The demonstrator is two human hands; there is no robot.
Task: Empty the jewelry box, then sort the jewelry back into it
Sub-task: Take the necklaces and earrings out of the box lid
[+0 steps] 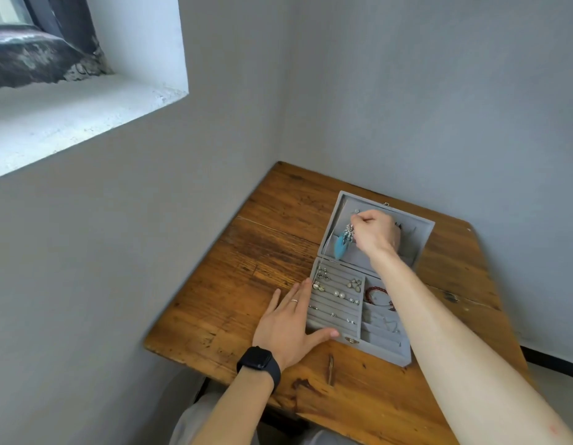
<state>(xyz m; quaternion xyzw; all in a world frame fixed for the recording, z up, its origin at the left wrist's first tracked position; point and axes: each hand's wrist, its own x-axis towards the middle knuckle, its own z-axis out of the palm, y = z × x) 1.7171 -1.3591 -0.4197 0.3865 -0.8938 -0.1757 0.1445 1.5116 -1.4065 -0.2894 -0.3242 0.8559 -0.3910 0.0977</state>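
Note:
A grey velvet jewelry box (384, 353) lies open on the wooden table, its lid (421, 234) tilted back toward the wall. My right hand (376, 234) reaches into the lid and pinches the top of a turquoise feather earring (341, 245) that hangs against the lid lining. My left hand (290, 322) lies flat on the table with straight fingers, touching the box's left side and front corner. The ring-roll section holds pearl studs (339, 294) and several small earrings (322, 275). A red bead bracelet (373, 293) lies in a right-hand compartment.
The wooden table (240, 258) sits in a corner between two grey walls. A deep window ledge (73, 117) is high on the left wall. I wear a black watch (259, 362) on the left wrist. Bare tabletop stretches left of the box and in front of it.

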